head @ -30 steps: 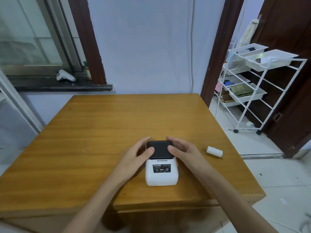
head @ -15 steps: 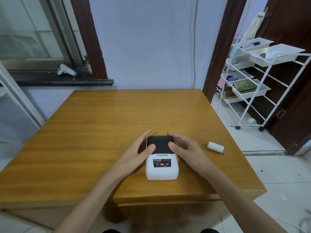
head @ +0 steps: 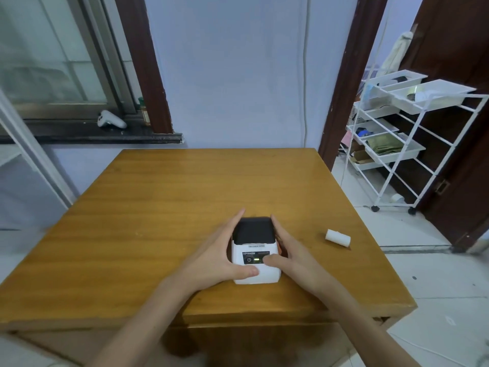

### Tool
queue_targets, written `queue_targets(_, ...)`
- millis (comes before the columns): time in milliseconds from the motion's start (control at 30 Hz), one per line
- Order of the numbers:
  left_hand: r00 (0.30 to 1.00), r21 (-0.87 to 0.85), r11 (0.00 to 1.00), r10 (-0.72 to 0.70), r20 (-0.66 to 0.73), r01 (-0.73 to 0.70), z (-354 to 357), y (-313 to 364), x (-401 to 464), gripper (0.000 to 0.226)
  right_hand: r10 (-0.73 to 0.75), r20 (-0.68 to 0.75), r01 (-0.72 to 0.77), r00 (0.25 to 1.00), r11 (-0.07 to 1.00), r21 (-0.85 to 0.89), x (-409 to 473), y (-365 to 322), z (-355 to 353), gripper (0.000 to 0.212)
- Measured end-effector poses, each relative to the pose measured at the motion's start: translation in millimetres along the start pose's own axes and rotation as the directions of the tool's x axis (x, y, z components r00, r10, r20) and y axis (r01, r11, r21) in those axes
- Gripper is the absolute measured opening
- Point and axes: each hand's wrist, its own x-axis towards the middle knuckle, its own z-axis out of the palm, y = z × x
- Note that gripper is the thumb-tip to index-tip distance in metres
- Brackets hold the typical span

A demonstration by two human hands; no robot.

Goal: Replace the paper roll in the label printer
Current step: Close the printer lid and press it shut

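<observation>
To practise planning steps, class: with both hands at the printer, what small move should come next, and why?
Probably lift the black lid: it sits closed, the left hand and right hand flank the printer, and the paper roll lies apart, untouched.

White controller point(head: 111, 120) on dark windowsill point(head: 79, 134); white wheeled rack point(head: 436, 103) with trays right of wooden table point(head: 172, 207).

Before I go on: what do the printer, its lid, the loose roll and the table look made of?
Label printer: probably white moulded plastic, matte, rounded edges. Its lid: dark plastic, smooth, slight sheen. Paper roll: white wound paper, matte; the type is unclear. Table: wood or veneer, varnished; grain lines and glare show.
</observation>
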Motion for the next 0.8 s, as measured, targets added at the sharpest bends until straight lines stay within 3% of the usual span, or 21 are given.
queue_targets(400,1.0,-0.03,0.999,-0.017,-0.022,0.016,-0.5,-0.8,4.2,0.118,0.034,0.036,-0.034,0.999,0.999,0.007,4.2,-5.3,-2.3,0.079)
queue_targets(567,0.999,-0.041,0.999,-0.022,-0.045,0.02,-0.9,0.8,1.7,0.115,-0.014,-0.067,0.006,0.998,0.993,-0.118,2.2,-3.4,1.6,0.092)
queue_targets(800,0.999,0.011,0.999,-0.03,-0.015,0.03,1.2,2.5,1.2,0.114,-0.003,-0.182,0.002,0.983,1.0,-0.004,4.6,-2.6,1.8,0.055)
